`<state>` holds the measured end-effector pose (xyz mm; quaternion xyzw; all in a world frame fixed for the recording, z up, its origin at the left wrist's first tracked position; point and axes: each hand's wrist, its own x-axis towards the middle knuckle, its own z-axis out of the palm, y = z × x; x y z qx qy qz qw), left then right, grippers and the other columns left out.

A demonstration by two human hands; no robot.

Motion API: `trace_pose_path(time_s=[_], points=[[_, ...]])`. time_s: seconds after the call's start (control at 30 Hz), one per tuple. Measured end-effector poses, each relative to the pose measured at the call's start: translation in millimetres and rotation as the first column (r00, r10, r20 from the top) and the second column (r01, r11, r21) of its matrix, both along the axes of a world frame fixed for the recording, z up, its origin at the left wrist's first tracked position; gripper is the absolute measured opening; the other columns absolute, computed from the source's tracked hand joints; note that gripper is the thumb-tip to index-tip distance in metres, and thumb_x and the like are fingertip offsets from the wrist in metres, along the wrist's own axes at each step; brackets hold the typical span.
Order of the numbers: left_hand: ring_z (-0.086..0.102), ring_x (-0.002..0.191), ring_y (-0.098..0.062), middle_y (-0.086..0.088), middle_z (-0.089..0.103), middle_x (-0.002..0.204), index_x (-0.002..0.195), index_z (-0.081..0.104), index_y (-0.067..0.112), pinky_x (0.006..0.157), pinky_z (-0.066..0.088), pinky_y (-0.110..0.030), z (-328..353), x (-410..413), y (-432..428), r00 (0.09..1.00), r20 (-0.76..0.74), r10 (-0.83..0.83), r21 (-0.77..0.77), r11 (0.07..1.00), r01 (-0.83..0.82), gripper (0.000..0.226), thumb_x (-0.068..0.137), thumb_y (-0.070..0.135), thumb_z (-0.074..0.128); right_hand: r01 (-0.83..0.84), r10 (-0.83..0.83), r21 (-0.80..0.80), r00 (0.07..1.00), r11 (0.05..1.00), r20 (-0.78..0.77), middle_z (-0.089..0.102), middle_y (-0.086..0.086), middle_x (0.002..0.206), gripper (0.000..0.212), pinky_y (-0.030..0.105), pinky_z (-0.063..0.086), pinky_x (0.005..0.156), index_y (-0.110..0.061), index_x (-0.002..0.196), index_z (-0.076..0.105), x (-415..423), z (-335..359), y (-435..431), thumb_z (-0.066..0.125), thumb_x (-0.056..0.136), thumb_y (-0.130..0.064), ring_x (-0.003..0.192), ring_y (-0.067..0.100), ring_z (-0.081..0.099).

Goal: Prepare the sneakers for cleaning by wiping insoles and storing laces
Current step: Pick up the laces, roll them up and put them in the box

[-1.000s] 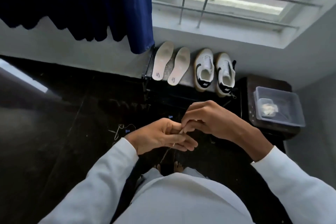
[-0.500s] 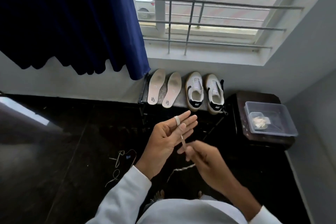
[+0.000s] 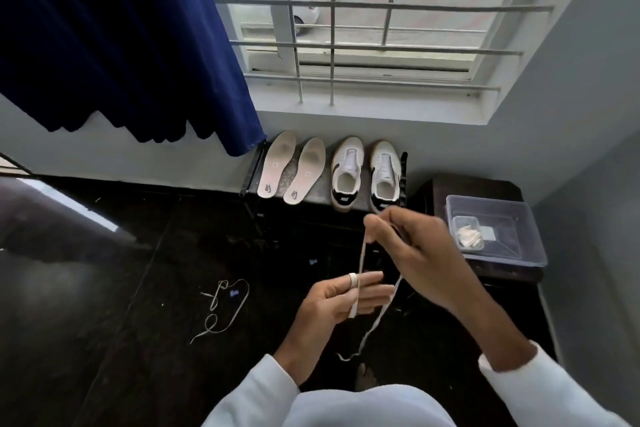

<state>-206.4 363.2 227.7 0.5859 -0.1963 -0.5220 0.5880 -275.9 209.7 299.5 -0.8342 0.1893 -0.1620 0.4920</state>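
A white shoelace (image 3: 377,315) runs between both hands. One turn of it is wound around the fingers of my left hand (image 3: 332,305), which is held flat with fingers extended. My right hand (image 3: 412,250) pinches the lace higher up, just in front of the shoes; the loose tail hangs down past my left hand. Two white sneakers (image 3: 363,173) without laces stand side by side on a low dark rack (image 3: 252,170) under the window. Two pale insoles (image 3: 291,170) lie to their left on the same rack. A second lace (image 3: 221,308) lies loose on the dark floor to the left.
A clear plastic box (image 3: 498,236) holding a small container with a pale bundle sits on a dark stand at the right. A blue curtain (image 3: 121,38) hangs at upper left. A barred window (image 3: 363,17) is above the rack. Grey walls close in at the right.
My hands were together working the lace; my left hand then opened flat with the lace looped on a finger, and my right hand has now risen up, pulling the lace taut.
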Motion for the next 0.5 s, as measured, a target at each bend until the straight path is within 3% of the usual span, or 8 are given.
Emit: trace_pose_path(time_s=[0.1,0.17,0.23,0.3,0.4,0.5], points=[[0.066,0.115,-0.029,-0.018,0.070,0.121,0.127,0.061,0.006,0.097,0.053,-0.030,11,-16,-10,0.990,-0.137,-0.013,0.014,1.000,0.015,0.047,0.098,0.030,0.033,0.004,-0.004,-0.002,0.999,1.000,-0.038,0.040,-0.011,0.046,0.028,0.017,0.027,0.046,-0.020,0.073,0.066,12,-23,-29,0.058,0.094,-0.037,0.044,0.005,0.035],[0.069,0.109,-0.031,-0.022,0.070,0.118,0.122,0.065,0.004,0.091,0.054,-0.030,14,-21,-15,0.988,-0.153,0.028,0.016,1.000,-0.026,0.058,0.101,0.039,0.024,-0.015,0.017,0.028,0.995,0.999,-0.095,0.041,-0.011,0.048,0.027,0.020,0.030,0.047,-0.021,0.072,0.065,16,-47,-40,0.060,0.092,-0.038,0.046,0.004,0.035],[0.070,0.105,-0.032,-0.022,0.071,0.114,0.117,0.070,0.006,0.088,0.055,-0.031,17,-21,-18,0.983,-0.158,0.091,-0.029,0.995,-0.097,0.068,0.096,0.049,0.023,-0.076,0.091,0.088,0.979,0.993,-0.185,0.052,-0.005,0.056,0.026,0.030,0.042,0.050,-0.021,0.076,0.066,9,-71,-39,0.061,0.091,-0.041,0.052,0.004,0.046],[0.069,0.109,-0.033,-0.021,0.072,0.114,0.118,0.070,0.006,0.093,0.054,-0.035,19,-19,-21,0.975,-0.135,0.173,-0.063,0.981,-0.183,0.068,0.094,0.051,0.025,-0.177,0.218,0.191,0.950,0.966,-0.224,0.066,0.002,0.073,0.019,0.039,0.053,0.064,-0.025,0.080,0.067,-9,-89,-27,0.057,0.092,-0.036,0.067,0.011,0.062],[0.069,0.112,-0.025,-0.013,0.074,0.114,0.122,0.066,0.008,0.098,0.053,-0.033,20,-7,-27,0.966,-0.001,0.258,-0.033,0.966,-0.258,0.059,0.100,0.049,0.031,-0.302,0.353,0.221,0.903,0.927,-0.245,0.061,-0.007,0.071,0.025,0.033,0.047,0.062,-0.031,0.082,0.066,-36,-86,-3,0.048,0.099,-0.032,0.066,0.010,0.058],[0.068,0.112,-0.014,-0.003,0.075,0.114,0.125,0.063,0.012,0.095,0.052,-0.023,15,5,-30,0.955,0.150,0.256,0.020,0.965,-0.261,0.059,0.091,0.049,0.031,-0.418,0.457,0.193,0.855,0.888,-0.247,0.055,-0.008,0.065,0.031,0.020,0.036,0.055,-0.020,0.084,0.067,-45,-66,1,0.048,0.099,-0.040,0.058,0.005,0.049]])
